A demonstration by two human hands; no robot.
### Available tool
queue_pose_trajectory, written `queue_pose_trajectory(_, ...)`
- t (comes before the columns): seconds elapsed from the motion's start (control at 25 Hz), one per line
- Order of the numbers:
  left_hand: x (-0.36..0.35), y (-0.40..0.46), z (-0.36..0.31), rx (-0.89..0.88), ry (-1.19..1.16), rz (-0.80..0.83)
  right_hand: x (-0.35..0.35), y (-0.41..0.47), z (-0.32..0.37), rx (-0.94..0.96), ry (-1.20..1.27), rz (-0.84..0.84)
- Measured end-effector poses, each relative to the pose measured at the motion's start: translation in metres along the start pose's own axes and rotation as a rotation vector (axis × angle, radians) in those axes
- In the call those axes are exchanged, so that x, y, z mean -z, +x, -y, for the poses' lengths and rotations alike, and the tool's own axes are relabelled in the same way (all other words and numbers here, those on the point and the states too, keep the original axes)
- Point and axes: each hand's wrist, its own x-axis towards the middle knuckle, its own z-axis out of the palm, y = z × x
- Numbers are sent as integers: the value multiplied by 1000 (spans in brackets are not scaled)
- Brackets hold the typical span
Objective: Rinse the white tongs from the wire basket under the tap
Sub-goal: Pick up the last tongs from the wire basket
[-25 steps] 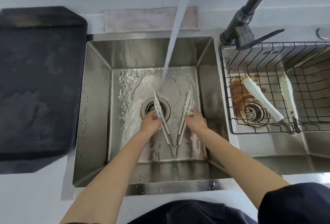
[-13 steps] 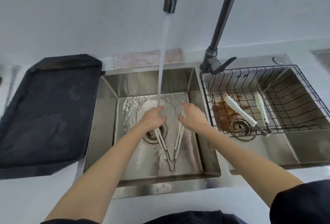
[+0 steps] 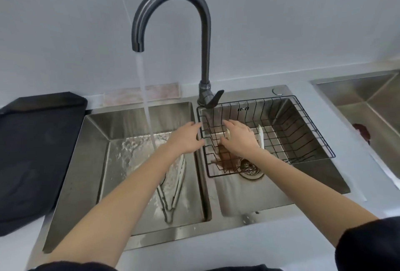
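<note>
One pair of white tongs (image 3: 177,181) lies on the floor of the left sink basin (image 3: 93,151), apart from both hands. Water runs from the dark tap (image 3: 171,0) into that basin. A second pair of white tongs (image 3: 260,135) lies in the black wire basket (image 3: 303,132) over the right basin, mostly hidden under my right hand (image 3: 239,138), which hovers over it with fingers spread. My left hand (image 3: 186,138) is open above the divider between the basins, holding nothing.
A black mat (image 3: 36,151) covers the counter on the left. A pink cloth (image 3: 142,94) lies behind the sink. Brown residue (image 3: 226,160) sits under the basket near the right drain (image 3: 251,169). Another steel basin (image 3: 368,102) is at far right.
Both hands let go of the tongs in the left basin and moved right toward the wire basket. The view tilted upward, bringing the whole tap into sight.
</note>
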Motion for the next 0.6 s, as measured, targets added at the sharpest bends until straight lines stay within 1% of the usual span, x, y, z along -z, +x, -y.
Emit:
queue_pose_trajectory(0.2, -19, 23, -48, 12, 31, 42, 15, 5, -55, -38, -36, 31)
queue_pose_trajectory(0.4, -46, 43, -73, 35, 40, 78, 13, 15, -102, -90, -15, 103)
queue_pose_trajectory(0.6, -70, 64, -84, 89, 47, 118, -4, 29, -130, -147, 94, 192)
